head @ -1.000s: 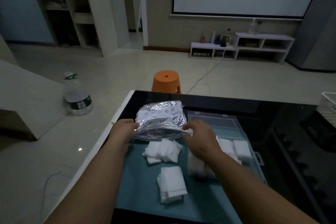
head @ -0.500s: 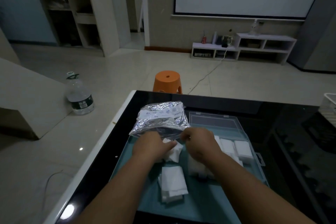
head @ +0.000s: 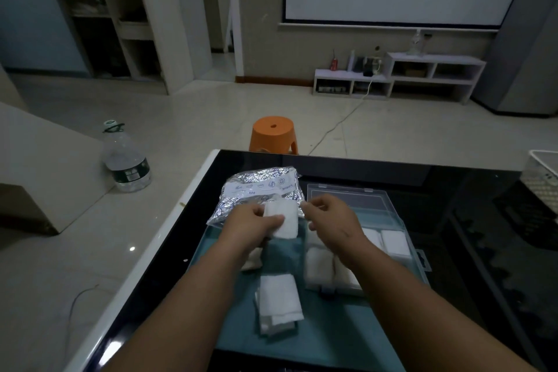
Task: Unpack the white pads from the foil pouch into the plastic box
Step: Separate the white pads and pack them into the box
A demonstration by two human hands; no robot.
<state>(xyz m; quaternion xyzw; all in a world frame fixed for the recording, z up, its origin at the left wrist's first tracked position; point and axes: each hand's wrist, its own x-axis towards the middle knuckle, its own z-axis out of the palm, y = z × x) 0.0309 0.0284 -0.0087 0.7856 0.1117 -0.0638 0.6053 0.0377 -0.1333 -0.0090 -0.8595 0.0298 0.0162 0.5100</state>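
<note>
My left hand (head: 256, 220) has its fingers (head: 273, 220) closed around a white pad (head: 285, 219), held just in front of the mouth of the foil pouch (head: 259, 193). My right hand (head: 330, 219) pinches the pouch's right edge between thumb and fingertips, keeping the pouch lifted and tilted over the far end of the teal mat (head: 326, 332). Below my left wrist another white pad (head: 252, 261) lies partly hidden on the mat, and nearer to me a small stack of pads (head: 279, 300) sits on the mat too. Just right of that, under my right forearm, the clear plastic box (head: 401, 220) lies open with its lid tipped back toward the far side; several pads (head: 394, 243) already rest in its compartments. The mat and box sit on a glossy black tabletop (head: 453, 220) with a white edge. Beyond the tabletop stands an orange stool (head: 273, 136), and a large water bottle (head: 126, 160) stands on the floor to the left.
</note>
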